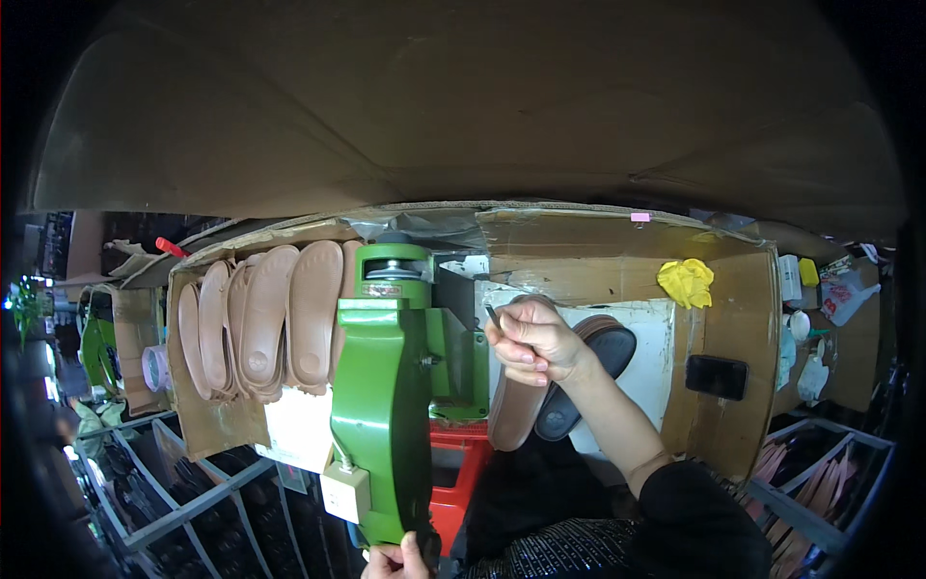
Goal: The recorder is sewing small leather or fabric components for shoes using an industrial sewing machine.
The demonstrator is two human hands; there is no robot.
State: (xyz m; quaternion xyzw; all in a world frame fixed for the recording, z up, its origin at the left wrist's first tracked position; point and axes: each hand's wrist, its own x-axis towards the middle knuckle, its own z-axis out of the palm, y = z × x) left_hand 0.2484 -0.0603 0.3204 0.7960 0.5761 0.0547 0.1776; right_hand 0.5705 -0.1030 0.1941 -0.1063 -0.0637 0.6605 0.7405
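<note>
My right hand (531, 343) is raised above the work surface, its fingers closed in a pinch around a short dark stick-like piece (493, 316). Below it lie a tan shoe sole (514, 417) and a black shoe sole (610, 355), partly covered by my hand and wrist. A tall green machine (376, 386) stands just left of them. At its near end my left hand (395, 560) grips the lower edge with thumb and fingers; the rest of that hand is cut off by the picture's bottom. A pale switch box (345, 492) sits on the machine's side.
Several tan soles (265, 318) stand in a row left of the machine. A cardboard wall (608, 251) borders the bench. To the right lie a yellow cloth (686, 283) and a black phone (717, 377). A red stool (453, 482) and metal racks (203, 502) are below.
</note>
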